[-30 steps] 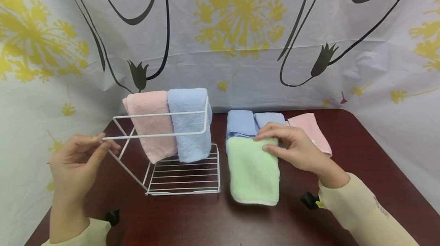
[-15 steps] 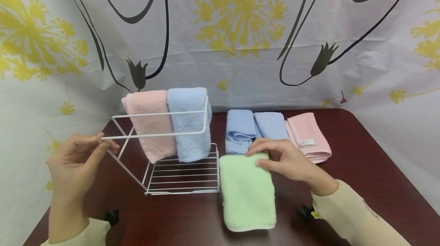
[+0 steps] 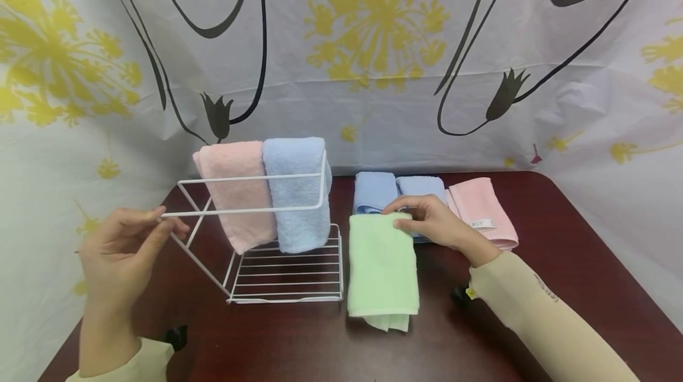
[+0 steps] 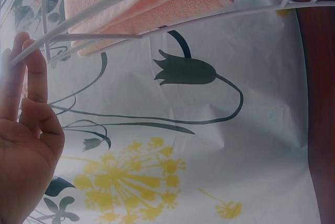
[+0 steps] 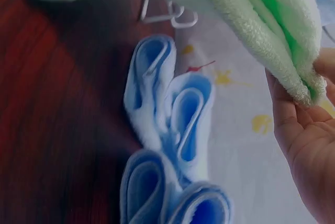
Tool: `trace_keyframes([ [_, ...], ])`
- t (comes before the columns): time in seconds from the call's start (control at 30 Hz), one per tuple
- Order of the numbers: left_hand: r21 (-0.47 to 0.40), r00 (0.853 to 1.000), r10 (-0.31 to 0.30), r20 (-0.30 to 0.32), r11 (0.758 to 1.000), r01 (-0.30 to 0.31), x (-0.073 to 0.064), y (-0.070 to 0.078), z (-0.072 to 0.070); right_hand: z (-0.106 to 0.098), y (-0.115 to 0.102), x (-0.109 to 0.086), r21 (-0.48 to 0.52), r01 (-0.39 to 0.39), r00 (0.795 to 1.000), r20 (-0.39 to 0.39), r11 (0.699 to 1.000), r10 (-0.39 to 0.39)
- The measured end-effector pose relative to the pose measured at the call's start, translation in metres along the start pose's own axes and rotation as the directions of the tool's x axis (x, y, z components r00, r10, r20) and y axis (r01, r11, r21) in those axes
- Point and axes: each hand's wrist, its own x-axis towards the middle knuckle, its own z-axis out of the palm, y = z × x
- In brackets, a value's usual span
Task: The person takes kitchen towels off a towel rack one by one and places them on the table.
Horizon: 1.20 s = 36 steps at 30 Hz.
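The green towel (image 3: 382, 263) has gone up off the table since a moment ago, and now it hangs from the right hand (image 3: 434, 226).
The right hand pinches its top edge just to the right of the white rack (image 3: 256, 234). The left hand (image 3: 120, 251) holds the rack's front bar with curled fingers. A pink towel (image 3: 235, 192) and a blue towel (image 3: 296, 189) hang on the rack.

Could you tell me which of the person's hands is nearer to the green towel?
Right. The right hand pinches the green towel at its far edge; the left hand is well away, gripping the white rack at its front bar.
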Motion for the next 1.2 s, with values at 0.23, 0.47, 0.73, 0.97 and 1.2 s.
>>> trace_keyframes([
  [0.23, -0.003, 1.0, -0.008, 0.008, 1.0, 0.008, 0.0, 0.001, -0.001, -0.003, 0.016, 0.012, -0.039, -0.015, 1.0, 0.015, 0.999, 0.015],
  [0.47, 0.008, 1.0, -0.008, 0.01, 1.0, 0.008, 0.0, 0.002, 0.0, -0.005, 0.027, 0.018, -0.084, -0.051, 0.999, 0.009, 0.995, 0.052],
  [0.73, 0.039, 1.0, -0.024, 0.003, 0.999, 0.024, 0.0, 0.001, -0.001, -0.004, 0.037, 0.024, -0.105, -0.073, 0.997, 0.017, 0.992, 0.075],
  [0.97, 0.039, 1.0, -0.014, 0.011, 0.999, 0.014, 0.0, 0.001, -0.002, 0.001, 0.037, 0.028, -0.209, -0.111, 0.994, -0.029, 0.972, 0.108],
  [1.2, 0.041, 1.0, -0.013, 0.024, 0.999, 0.012, 0.001, 0.001, -0.002, 0.003, 0.034, 0.026, -0.291, -0.156, 0.986, -0.109, 0.944, 0.129],
])
